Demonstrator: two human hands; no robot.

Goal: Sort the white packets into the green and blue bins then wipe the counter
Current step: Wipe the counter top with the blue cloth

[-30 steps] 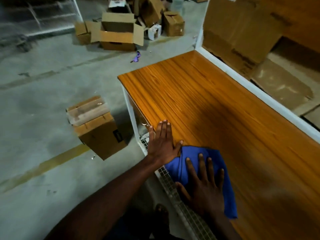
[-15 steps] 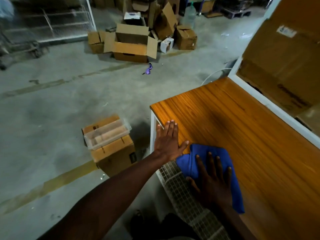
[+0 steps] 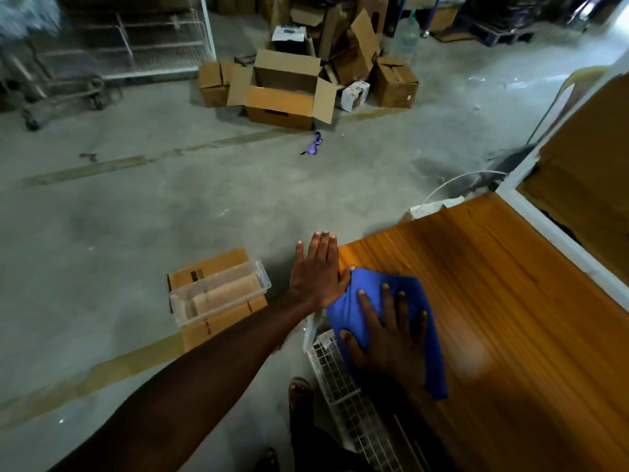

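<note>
A blue cloth [image 3: 369,294] lies flat at the near-left corner of the orange wooden counter [image 3: 503,287]. My right hand [image 3: 388,338] presses down on the cloth with fingers spread and straight. My left hand [image 3: 318,270] is flat with straight fingers at the counter's left edge, its thumb touching the cloth. No white packets and no green or blue bins are in view.
A clear plastic tub [image 3: 218,292] sits on a cardboard box [image 3: 211,318] on the concrete floor left of the counter. White wire mesh [image 3: 343,379] hangs below the counter's near edge. Open cardboard boxes [image 3: 289,93] are piled far back. A white-framed board [image 3: 558,229] borders the counter's right side.
Both hands and the cloth have slid along the counter toward its far-left corner. The camera has tilted up, showing more floor and less counter.
</note>
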